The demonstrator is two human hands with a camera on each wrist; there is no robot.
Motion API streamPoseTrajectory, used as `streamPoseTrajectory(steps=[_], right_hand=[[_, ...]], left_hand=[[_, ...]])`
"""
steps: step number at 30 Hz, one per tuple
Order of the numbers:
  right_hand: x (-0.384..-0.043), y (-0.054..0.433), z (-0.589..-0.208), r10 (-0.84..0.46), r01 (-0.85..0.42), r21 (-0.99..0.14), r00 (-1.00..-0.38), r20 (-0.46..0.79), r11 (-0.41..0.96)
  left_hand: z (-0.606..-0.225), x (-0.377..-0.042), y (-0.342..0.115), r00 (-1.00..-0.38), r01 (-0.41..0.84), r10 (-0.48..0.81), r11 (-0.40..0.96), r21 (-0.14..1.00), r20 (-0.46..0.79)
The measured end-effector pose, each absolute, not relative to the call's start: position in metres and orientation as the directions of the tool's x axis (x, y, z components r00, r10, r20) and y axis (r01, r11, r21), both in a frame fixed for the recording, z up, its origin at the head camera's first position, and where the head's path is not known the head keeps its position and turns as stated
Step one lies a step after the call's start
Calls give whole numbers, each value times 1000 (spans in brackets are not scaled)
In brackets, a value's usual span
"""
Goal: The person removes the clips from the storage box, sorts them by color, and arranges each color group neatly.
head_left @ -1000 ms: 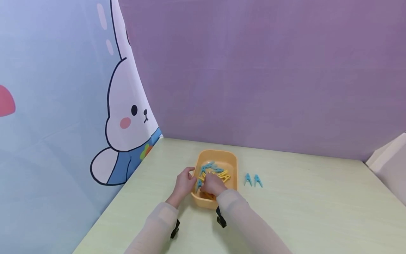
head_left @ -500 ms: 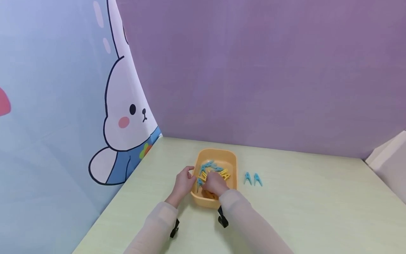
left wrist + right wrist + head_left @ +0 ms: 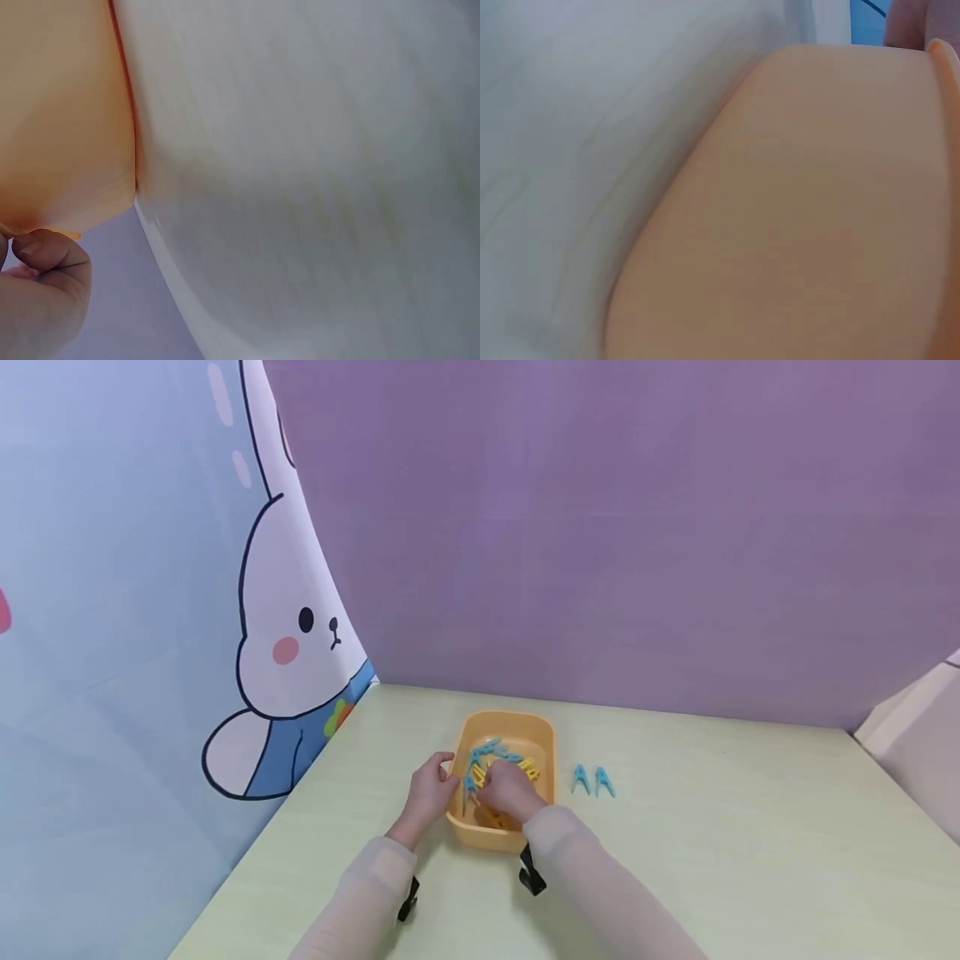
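In the head view an orange plastic tub [image 3: 487,838] holds blue clothespins [image 3: 508,754] and yellow clothespins [image 3: 531,770]. My left hand [image 3: 431,790] grips the tub's left rim; its curled fingers show at the rim in the left wrist view. Inside the tub, my right hand [image 3: 510,789] reaches down among the pins with its fingers bent. Its fingertips are mostly hidden, and I cannot tell whether they pinch a clothespin. The right wrist view is mostly filled by the tub's outer wall [image 3: 795,210].
Two blue clothespins, a left one [image 3: 581,779] and a right one [image 3: 604,782], lie side by side on the pale table [image 3: 720,843], right of the tub. A purple backdrop [image 3: 600,527] rises behind, and a rabbit-printed sheet [image 3: 135,693] hangs at left.
The head view has shifted slightly, moving everything a little left in it. My right hand has worked slightly among the pins; my left hand stays at the rim.
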State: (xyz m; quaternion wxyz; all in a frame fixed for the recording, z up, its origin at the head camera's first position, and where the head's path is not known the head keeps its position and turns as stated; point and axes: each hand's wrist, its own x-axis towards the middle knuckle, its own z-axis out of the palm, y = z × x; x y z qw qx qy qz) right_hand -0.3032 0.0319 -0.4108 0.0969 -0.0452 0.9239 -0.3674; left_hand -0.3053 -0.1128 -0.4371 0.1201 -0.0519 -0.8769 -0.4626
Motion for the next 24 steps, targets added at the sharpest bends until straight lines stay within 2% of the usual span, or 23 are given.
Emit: streamPoseTrajectory(steps=[13,24], right_hand=[[-300,45,-403,-204,-119,-669,-978,-51,734],[-297,54,-401,-215,-126,-693,-976,-44,710]], left_hand=[[-437,-304,-112,-966,198,-22,575,793,258],[-436,-302,-112,-964,207,-18,575,791,266]])
